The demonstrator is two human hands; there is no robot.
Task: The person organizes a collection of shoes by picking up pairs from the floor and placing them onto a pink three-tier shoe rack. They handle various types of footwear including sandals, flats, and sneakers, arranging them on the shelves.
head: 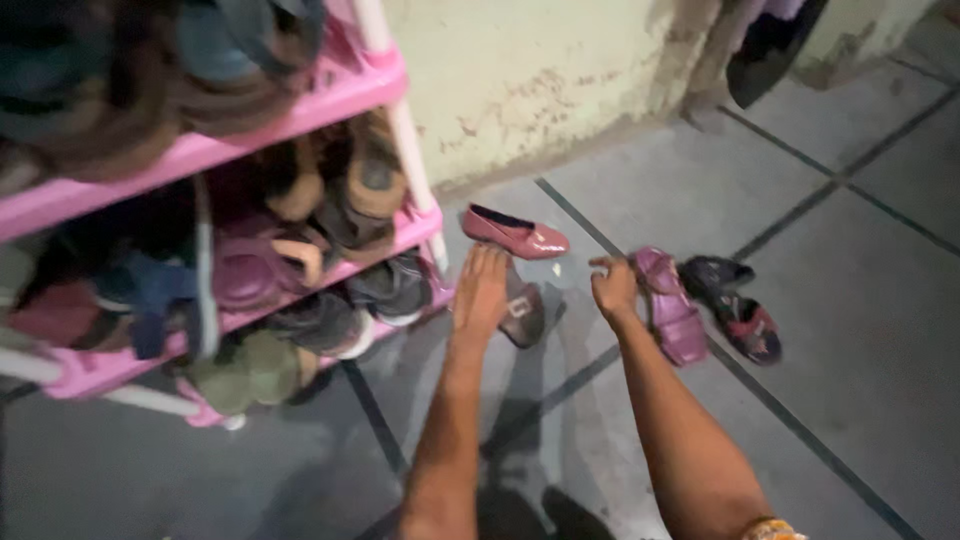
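My left hand (481,290) reaches down with fingers together and rests on a brown shoe with a buckle (524,312) lying on the floor. My right hand (613,287) hovers with curled fingers beside a purple heeled sandal (673,310), touching or almost touching its near edge. A glossy red flat shoe (516,233) lies just beyond my left hand. To the right of the purple sandal sit a dark sandal (712,270) and a red-and-black sandal (750,326).
A pink plastic shoe rack (300,110) packed with several shoes and sandals stands at the left. A pale, stained wall (540,70) runs along the back. Dark clothing (770,40) hangs at the upper right. The floor is grey tile (860,300) with dark joints.
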